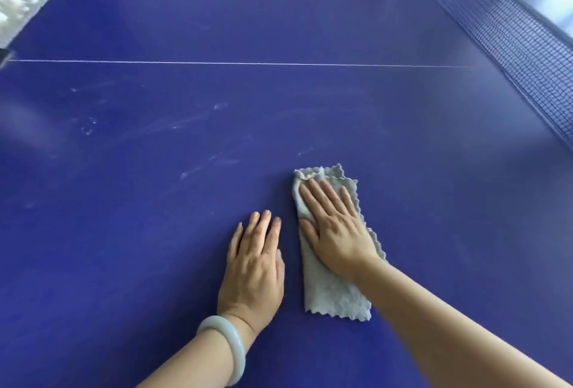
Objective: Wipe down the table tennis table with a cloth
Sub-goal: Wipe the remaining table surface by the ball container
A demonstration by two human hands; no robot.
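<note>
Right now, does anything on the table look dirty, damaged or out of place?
Pale smears and specks mark the table ahead of the left hand, left of the cloth. Nothing else stands out.

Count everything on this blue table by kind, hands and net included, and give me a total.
Cloths: 1, the grey cloth.
Hands: 2, left hand flat on the table, right hand pressing the cloth.
Bangles: 1, the pale bangle on the left wrist.
Nets: 1, the net.
Total: 5.

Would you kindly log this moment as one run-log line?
right hand: flat on cloth | left hand: flat on table | smudges: ahead-left
</note>
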